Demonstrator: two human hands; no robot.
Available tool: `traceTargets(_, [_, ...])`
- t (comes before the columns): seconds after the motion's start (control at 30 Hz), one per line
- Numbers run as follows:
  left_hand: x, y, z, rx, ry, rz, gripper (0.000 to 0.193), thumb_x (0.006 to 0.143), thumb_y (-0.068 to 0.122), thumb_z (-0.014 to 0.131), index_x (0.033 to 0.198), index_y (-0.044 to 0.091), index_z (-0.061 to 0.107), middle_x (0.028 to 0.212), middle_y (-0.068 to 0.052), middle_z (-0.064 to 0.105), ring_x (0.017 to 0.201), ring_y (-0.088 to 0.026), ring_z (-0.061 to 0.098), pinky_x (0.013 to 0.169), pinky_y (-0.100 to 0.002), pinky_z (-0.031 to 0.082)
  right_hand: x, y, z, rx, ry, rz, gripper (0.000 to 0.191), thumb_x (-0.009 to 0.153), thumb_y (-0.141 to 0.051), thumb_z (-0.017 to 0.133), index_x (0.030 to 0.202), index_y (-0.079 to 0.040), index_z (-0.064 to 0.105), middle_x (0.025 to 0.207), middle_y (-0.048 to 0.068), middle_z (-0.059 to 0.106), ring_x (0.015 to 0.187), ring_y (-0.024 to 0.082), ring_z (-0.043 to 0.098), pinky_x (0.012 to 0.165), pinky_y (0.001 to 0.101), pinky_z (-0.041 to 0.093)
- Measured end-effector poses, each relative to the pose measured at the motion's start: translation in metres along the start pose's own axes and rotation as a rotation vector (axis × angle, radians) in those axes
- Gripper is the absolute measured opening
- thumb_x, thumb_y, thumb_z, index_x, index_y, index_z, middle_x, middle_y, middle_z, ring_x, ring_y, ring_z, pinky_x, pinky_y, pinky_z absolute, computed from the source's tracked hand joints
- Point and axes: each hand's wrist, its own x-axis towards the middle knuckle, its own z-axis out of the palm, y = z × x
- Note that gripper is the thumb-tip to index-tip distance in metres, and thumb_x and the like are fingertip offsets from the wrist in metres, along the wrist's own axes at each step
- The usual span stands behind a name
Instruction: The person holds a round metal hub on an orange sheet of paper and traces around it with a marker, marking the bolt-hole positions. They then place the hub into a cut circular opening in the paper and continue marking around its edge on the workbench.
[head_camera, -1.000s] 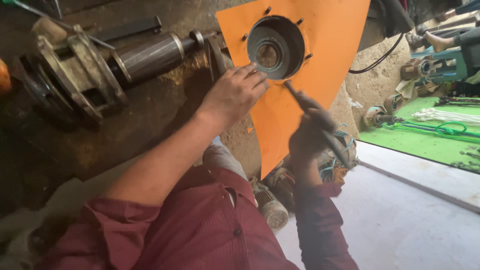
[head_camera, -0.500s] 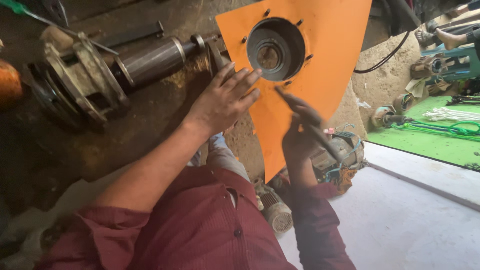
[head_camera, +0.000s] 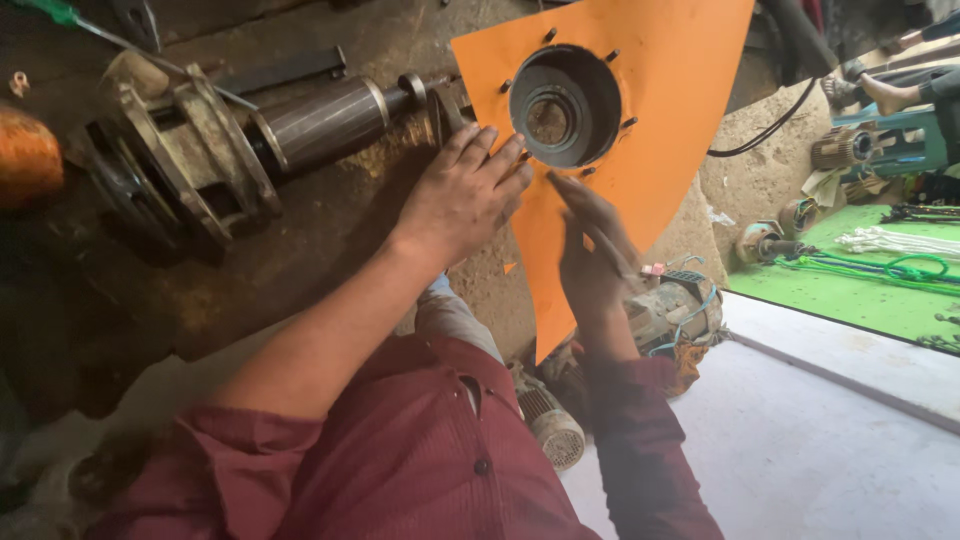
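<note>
Left hand (head_camera: 465, 195) slid closer to the round housing (head_camera: 565, 105), fingers flat on the orange sheet (head_camera: 650, 150); right hand (head_camera: 590, 260) pinches a thin tool, probably tracing next, needs steadiness.

no packages, labels, signs or screens in view, only bare workshop parts

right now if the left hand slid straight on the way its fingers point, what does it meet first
Probably the rim of the round metal housing in the orange sheet: the left hand lies flat on the sheet, fingertips aimed up-right at it. Depth is unclear.
</note>
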Motion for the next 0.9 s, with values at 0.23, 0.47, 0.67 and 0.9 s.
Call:
traceTargets(0.23, [0.004,-0.001,-0.002,0.016,0.033,-0.004,0.040,0.093,0.027,0.060,0.131,0.014,0.066,0.143,-0.010,0.062,0.132,-0.032,0.055,0.120,-0.046,0.030,-0.002,-0.003,0.002,0.060,0.020,0.151,0.012,0.106,0.006,0.057,0.118,0.003,0.055,0.124,0.022,0.068,0.118,0.034,0.070,0.106,0.0464,0.056])
traceTargets(0.47, [0.004,0.001,-0.005,-0.039,0.059,-0.005,0.033,0.095,0.024,0.061,0.126,0.015,0.068,0.142,-0.011,0.063,0.132,-0.032,0.056,0.120,-0.046,0.031,-0.006,0.005,0.001,0.092,0.131,0.073,0.010,0.108,0.002,0.059,0.117,-0.001,0.055,0.125,0.019,0.070,0.117,0.030,0.073,0.105,0.0431,0.060])
traceTargets(0.67, [0.007,-0.008,-0.008,-0.039,0.058,0.034,0.029,0.099,0.023,0.059,0.123,0.011,0.069,0.141,-0.006,0.066,0.129,-0.026,0.058,0.118,-0.044,0.033,-0.003,-0.002,0.004,0.088,0.114,0.012,0.011,0.107,-0.002,0.061,0.113,0.002,0.052,0.124,0.016,0.069,0.122,0.030,0.072,0.105,0.0424,0.061])
traceTargets(0.9, [0.012,-0.017,-0.009,-0.090,0.068,0.031,0.026,0.099,0.024,0.061,0.120,0.011,0.071,0.132,-0.004,0.069,0.124,-0.025,0.060,0.116,-0.043,0.036,0.003,-0.008,0.017,0.157,0.030,0.141,0.009,0.106,0.003,0.059,0.114,0.006,0.058,0.124,0.015,0.071,0.120,0.027,0.072,0.105,0.0405,0.059])
